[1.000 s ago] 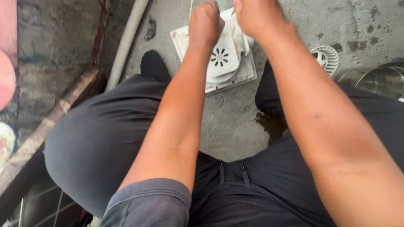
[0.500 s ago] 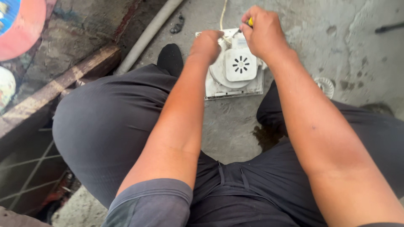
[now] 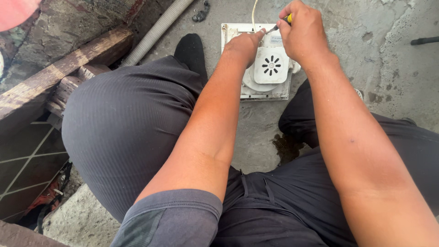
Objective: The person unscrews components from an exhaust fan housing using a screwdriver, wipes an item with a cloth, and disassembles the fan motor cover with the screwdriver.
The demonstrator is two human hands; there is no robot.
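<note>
A white square fan housing (image 3: 265, 68) with a round slotted hub lies flat on the concrete floor between my feet. My right hand (image 3: 302, 32) is shut on a yellow-handled screwdriver (image 3: 280, 24), whose tip points down at the housing's upper edge. My left hand (image 3: 244, 45) rests on the housing's top left part, fingertips beside the screwdriver tip. A thin pale cable (image 3: 253, 13) runs up from the housing out of view.
My dark-trousered knees fill the middle of the view. A grey corrugated hose (image 3: 155, 32) and a wooden plank (image 3: 59, 77) lie at the left. Tiled floor (image 3: 23, 160) shows at lower left. A dark rod (image 3: 423, 41) lies at the right edge.
The view has tilted down, so the housing sits lower in the picture. My hands stay on it; the screwdriver in my right hand is plainer to see.
</note>
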